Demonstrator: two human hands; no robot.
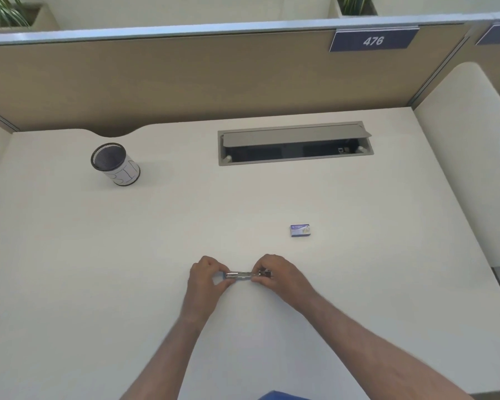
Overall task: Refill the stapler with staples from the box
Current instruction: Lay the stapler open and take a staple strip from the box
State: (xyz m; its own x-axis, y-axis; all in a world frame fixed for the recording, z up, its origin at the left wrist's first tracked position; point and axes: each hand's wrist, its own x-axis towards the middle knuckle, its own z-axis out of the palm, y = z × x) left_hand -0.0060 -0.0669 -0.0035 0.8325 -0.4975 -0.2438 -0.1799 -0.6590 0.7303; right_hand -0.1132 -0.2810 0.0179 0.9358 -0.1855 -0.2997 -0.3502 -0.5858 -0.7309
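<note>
1. Small metal stapler (247,275) held low over the pale desk (127,255), lying sideways between two bare hands.
2. Left hand (205,277) pinched on one end, right hand (274,274) pinched on the other: each grip clamped on the stapler.
3. Box of staples (300,230) beyond the stapler, to the right, closed, well apart.
4. Risks, as judged: spring pusher snapping back on fingertips; small stapler slipping from the pinch; loose staples scattering once the box opens.

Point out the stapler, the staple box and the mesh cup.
stapler (240,275), head view, on its metal middle between the hands.
staple box (300,230), head view, on its top face.
mesh cup (122,171), head view, on its white label.
</note>
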